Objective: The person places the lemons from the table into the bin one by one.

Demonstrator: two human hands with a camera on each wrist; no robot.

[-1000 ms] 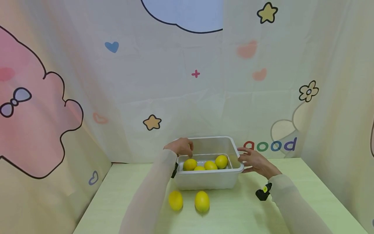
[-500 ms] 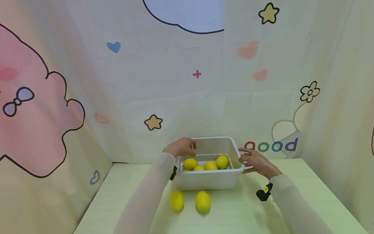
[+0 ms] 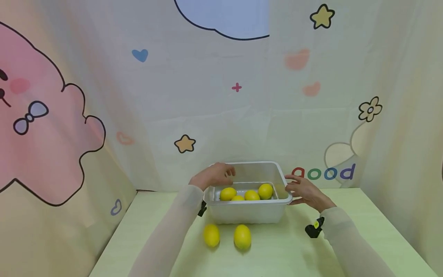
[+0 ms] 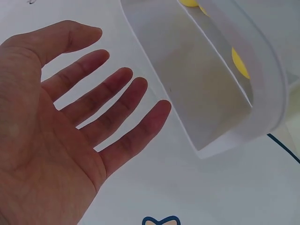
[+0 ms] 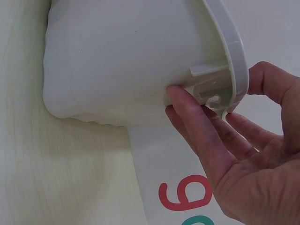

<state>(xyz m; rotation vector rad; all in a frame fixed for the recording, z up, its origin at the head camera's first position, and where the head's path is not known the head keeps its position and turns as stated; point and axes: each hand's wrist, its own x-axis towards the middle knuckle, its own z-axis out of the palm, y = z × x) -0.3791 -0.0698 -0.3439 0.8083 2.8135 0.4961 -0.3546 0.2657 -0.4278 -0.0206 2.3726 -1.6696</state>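
Note:
A white plastic bin [image 3: 247,213] stands on the table with several yellow lemons [image 3: 265,191] inside. My left hand [image 3: 214,175] hovers over the bin's left end. In the left wrist view that hand [image 4: 70,126] has its fingers spread and nothing in it. At the opposite end, my right hand [image 3: 304,192] holds the bin's rim. The right wrist view shows the fingers of this hand [image 5: 253,164] under the lip against the outer wall, the thumb at the rim. Two more lemons lie in front of the bin, a left one [image 3: 211,235] and a right one [image 3: 242,237].
A pale wood-patterned table [image 3: 277,254] carries everything. Right behind the bin hangs a light curtain [image 3: 235,134] printed with stars, hearts and the word "good". More printed cloth closes off both sides.
My left hand has risen a little from above the left lemon in the bin, its fingers loosening. The right hand keeps its place on the rim. The head view has shifted slightly.

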